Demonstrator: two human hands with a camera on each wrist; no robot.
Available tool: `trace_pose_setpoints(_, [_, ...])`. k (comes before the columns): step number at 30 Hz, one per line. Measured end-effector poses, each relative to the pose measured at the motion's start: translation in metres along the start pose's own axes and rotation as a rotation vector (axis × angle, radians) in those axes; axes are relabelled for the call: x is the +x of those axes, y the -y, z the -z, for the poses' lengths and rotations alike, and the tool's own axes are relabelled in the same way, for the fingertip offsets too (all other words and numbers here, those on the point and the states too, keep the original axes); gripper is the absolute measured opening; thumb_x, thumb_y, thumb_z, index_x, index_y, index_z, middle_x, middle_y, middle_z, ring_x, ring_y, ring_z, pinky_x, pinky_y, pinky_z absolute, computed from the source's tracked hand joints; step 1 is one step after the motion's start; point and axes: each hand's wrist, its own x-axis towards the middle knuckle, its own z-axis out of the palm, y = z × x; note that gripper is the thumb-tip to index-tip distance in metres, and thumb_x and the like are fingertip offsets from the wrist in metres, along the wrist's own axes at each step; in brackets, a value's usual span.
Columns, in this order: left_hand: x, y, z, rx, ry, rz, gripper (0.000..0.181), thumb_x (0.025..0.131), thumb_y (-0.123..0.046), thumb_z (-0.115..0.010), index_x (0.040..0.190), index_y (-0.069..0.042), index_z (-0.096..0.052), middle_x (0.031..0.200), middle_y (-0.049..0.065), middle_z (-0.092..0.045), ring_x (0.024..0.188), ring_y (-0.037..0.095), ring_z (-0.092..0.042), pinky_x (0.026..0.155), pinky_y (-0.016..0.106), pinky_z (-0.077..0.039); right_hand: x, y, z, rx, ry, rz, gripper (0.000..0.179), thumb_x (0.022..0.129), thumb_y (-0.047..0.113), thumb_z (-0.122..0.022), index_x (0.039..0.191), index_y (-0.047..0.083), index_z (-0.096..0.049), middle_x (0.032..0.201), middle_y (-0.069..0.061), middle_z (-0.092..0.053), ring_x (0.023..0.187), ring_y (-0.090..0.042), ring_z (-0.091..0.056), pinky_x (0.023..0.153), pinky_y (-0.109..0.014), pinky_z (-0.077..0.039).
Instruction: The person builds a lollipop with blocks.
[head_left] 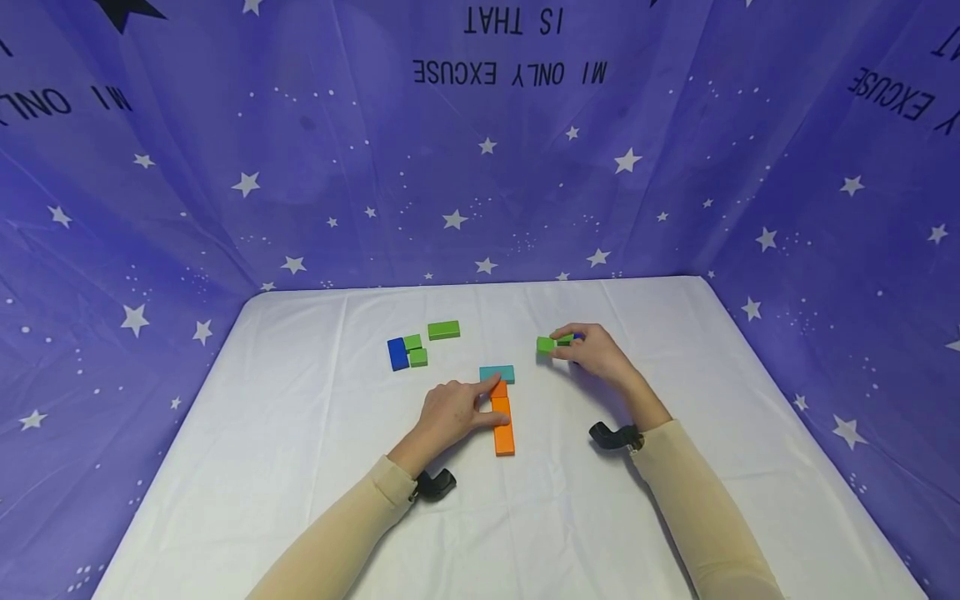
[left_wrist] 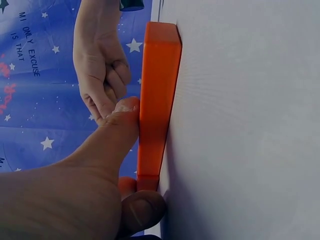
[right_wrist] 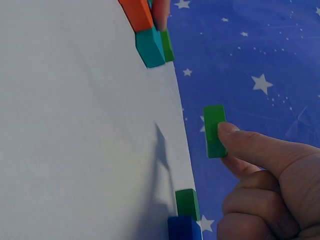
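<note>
A long orange block (head_left: pixel 503 437) lies in line with a small orange block (head_left: pixel 498 389), and a teal block (head_left: pixel 507 374) sits crosswise at their far end. My left hand (head_left: pixel 448 414) rests over them from the left. Its thumb (left_wrist: pixel 125 112) presses on the long orange block, while the index finger reaches the small orange and teal blocks. To the right, my right hand (head_left: pixel 600 350) pinches a small green block (right_wrist: pixel 215 142) between thumb and finger, raised over the table. Below that hand, another green block (right_wrist: pixel 186 202) stands beside a blue block (right_wrist: pixel 183 228).
At the left of the white table (head_left: pixel 300 467) lie a blue block (head_left: pixel 398 354), two small green blocks (head_left: pixel 418 358) touching or near it, and a longer green block (head_left: pixel 444 330). A purple star-printed curtain (head_left: pixel 375 167) surrounds the table. Each wrist carries a black camera mount (head_left: pixel 611 435).
</note>
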Motion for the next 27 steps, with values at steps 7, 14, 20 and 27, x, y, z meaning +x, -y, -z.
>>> trace_pose_setpoints(7, [0.0,0.0,-0.001,0.005,0.006,0.005,0.082,0.084,-0.069,-0.078,0.154,-0.033,-0.058,0.059,-0.008,-0.045,0.05,0.013,-0.036,0.052,0.026,-0.024,0.002,0.005,-0.011,0.041,-0.018,-0.026,0.042,0.087,0.028,-0.084,0.125,0.013,-0.076,0.061,0.008,-0.032,0.059,-0.012,-0.032,0.056,-0.027,-0.031])
trace_pose_setpoints(14, [-0.001,0.001,0.0,-0.001,0.0,0.001,0.081,0.084,-0.068,-0.079,0.153,-0.032,-0.058,0.058,-0.008,-0.043,0.049,0.014,-0.035,0.052,0.027,-0.024,0.005,0.011,-0.022,0.04,0.0,-0.021,0.044,0.089,0.029,-0.083,0.128,0.012,-0.075,0.061,0.007,-0.034,0.06,-0.011,-0.034,0.056,-0.027,-0.032])
trace_pose_setpoints(20, [-0.001,0.001,0.0,0.001,-0.002,-0.006,0.081,0.084,-0.068,-0.079,0.153,-0.032,-0.058,0.058,-0.008,-0.044,0.049,0.013,-0.036,0.051,0.026,-0.025,0.009,0.015,-0.031,0.014,-0.003,-0.032,0.042,0.088,0.033,-0.084,0.126,0.017,-0.077,0.069,0.006,-0.042,0.082,-0.015,-0.05,0.064,-0.028,-0.038])
trace_pose_setpoints(27, [-0.001,0.001,0.001,-0.005,-0.001,-0.009,0.081,0.085,-0.068,-0.079,0.154,-0.032,-0.057,0.057,-0.008,-0.043,0.048,0.013,-0.035,0.051,0.026,-0.024,0.011,0.025,-0.037,0.042,0.036,-0.032,0.043,0.089,0.031,-0.083,0.128,0.016,-0.076,0.062,0.003,-0.04,0.058,-0.015,-0.034,0.055,-0.029,-0.032])
